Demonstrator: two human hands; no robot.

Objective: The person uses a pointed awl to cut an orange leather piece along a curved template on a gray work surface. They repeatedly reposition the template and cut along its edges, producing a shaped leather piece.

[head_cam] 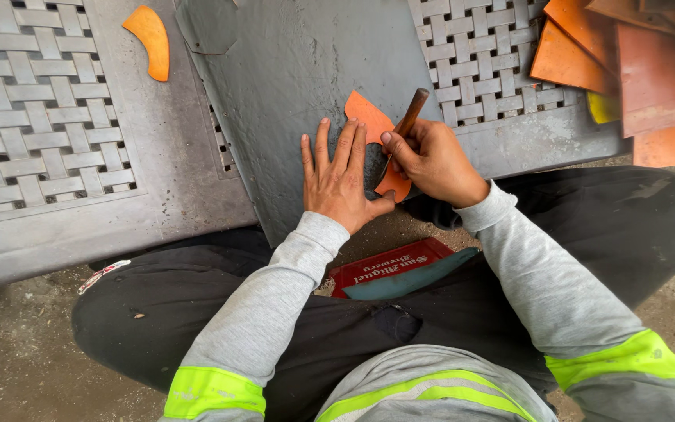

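Nearest, the left hand (340, 178) lies flat with fingers spread, grip open, pressing an orange leather piece (369, 119) onto a grey sheet (291, 70). Just beside it, the right hand (431, 160) has its grip closed around a wooden-handled tool (409, 117), its tip on the piece. Farther off, the grey woven-pattern tabletop (41, 117) carries a curved orange offcut (150, 39) and stacked orange sheets (634, 62).

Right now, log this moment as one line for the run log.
left hand: flat on orange leather piece | right hand: grips wooden-handled knife, blade on piece | surface: grey board | spare orange cutout far left
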